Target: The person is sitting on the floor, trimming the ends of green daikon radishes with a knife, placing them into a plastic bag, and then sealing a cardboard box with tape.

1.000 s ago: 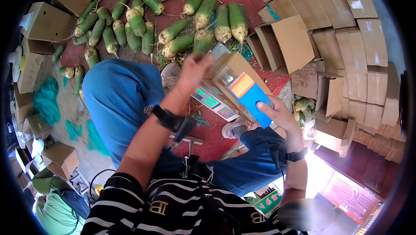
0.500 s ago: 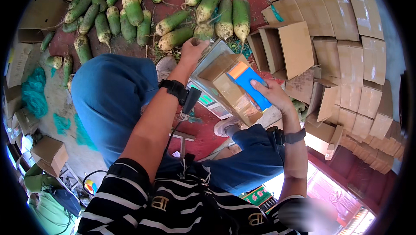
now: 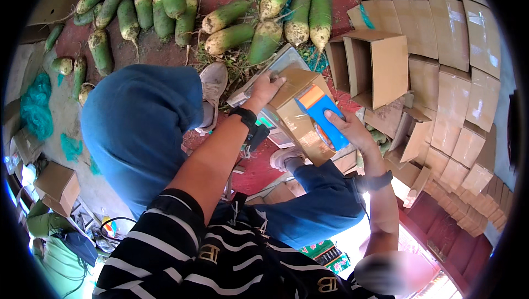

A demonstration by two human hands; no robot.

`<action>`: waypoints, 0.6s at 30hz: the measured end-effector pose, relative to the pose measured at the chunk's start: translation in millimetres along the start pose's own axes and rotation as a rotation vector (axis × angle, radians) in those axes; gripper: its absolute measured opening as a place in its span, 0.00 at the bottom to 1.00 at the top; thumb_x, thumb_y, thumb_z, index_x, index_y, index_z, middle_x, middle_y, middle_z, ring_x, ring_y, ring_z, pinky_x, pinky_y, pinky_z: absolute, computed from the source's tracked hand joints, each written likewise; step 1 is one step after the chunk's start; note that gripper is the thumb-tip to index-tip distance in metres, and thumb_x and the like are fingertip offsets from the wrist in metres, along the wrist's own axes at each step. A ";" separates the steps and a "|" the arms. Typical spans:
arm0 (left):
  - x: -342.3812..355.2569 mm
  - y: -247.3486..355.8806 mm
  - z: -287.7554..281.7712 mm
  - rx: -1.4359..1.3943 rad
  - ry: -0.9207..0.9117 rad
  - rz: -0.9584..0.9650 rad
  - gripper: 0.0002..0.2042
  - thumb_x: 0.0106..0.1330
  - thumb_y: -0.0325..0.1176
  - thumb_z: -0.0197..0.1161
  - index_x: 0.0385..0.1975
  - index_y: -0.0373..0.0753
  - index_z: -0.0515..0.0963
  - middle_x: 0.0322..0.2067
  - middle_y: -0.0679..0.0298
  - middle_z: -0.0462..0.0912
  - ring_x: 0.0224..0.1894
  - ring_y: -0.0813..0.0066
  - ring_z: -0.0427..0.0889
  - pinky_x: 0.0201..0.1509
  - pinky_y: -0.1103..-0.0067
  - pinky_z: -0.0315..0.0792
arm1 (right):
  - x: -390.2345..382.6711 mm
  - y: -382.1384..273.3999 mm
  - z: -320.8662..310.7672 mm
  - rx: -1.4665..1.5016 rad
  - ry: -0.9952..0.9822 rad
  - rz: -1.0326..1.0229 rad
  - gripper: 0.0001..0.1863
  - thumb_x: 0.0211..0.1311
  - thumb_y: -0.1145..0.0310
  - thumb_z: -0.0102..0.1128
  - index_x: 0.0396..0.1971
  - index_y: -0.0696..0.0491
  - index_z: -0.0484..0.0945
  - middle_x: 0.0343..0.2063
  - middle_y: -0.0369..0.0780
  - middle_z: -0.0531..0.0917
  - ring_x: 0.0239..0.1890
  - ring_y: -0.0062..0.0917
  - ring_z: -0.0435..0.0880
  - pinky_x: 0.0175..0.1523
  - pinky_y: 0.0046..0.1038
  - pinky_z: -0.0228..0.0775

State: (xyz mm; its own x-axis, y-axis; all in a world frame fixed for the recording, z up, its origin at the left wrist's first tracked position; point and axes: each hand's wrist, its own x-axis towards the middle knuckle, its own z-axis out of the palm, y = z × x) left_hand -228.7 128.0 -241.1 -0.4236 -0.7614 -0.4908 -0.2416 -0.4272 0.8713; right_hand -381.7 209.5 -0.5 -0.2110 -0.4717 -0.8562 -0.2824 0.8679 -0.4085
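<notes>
A cardboard box (image 3: 291, 112) rests tilted on a metal-topped weighing scale (image 3: 238, 98) between my knees, clear tape shining on its side. My left hand (image 3: 266, 89) presses at the box's far left edge, its fingers curled over the cardboard. In my right hand (image 3: 351, 129) is a blue and orange tape dispenser (image 3: 325, 117), held against the right side of the box. My thumb lies across its blue face. The scale's lit display is partly covered by my left wrist and the box.
Green radishes (image 3: 228, 39) lie in rows on the red floor ahead. Open cardboard boxes (image 3: 388, 70) stand to the right, before a wall of stacked cartons (image 3: 441, 95). Green netting (image 3: 37, 106) and another open box (image 3: 57, 187) are at the left.
My left hand has moved from beyond the scale's far edge onto the box, and the box's open top now looks folded down. The dispenser stays against the box. The view has shifted slightly.
</notes>
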 end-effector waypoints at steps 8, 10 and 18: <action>-6.0 34.2 -15.3 0.551 0.095 -0.040 0.19 0.55 0.44 0.61 0.33 0.32 0.74 0.32 0.49 0.78 0.40 0.52 0.77 0.43 0.66 0.71 | 1.4 -2.4 1.9 0.046 -0.012 0.023 0.27 0.58 0.46 0.54 0.35 0.60 0.76 0.19 0.37 0.78 0.17 0.19 0.78 0.20 0.20 0.71; -3.1 31.1 -18.2 0.653 0.155 0.004 0.18 0.56 0.44 0.60 0.31 0.31 0.74 0.32 0.49 0.78 0.40 0.53 0.77 0.44 0.66 0.71 | 2.7 4.4 0.8 0.019 0.018 -0.031 0.27 0.59 0.46 0.54 0.36 0.60 0.75 0.20 0.37 0.78 0.17 0.19 0.78 0.20 0.21 0.71; -30.9 61.9 -10.5 0.102 -0.269 0.176 0.21 0.67 0.44 0.43 0.46 0.31 0.71 0.49 0.45 0.71 0.51 0.52 0.70 0.54 0.68 0.64 | 0.5 3.5 4.2 0.091 0.040 -0.022 0.26 0.59 0.49 0.55 0.39 0.60 0.74 0.20 0.36 0.78 0.16 0.18 0.78 0.19 0.20 0.71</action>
State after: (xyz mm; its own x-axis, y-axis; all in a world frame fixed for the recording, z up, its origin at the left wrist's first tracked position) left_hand -221.3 120.0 -172.0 -0.6785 -0.6573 -0.3280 -0.2245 -0.2396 0.9446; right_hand -378.8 213.0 -3.7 -0.2435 -0.4947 -0.8342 -0.2015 0.8672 -0.4554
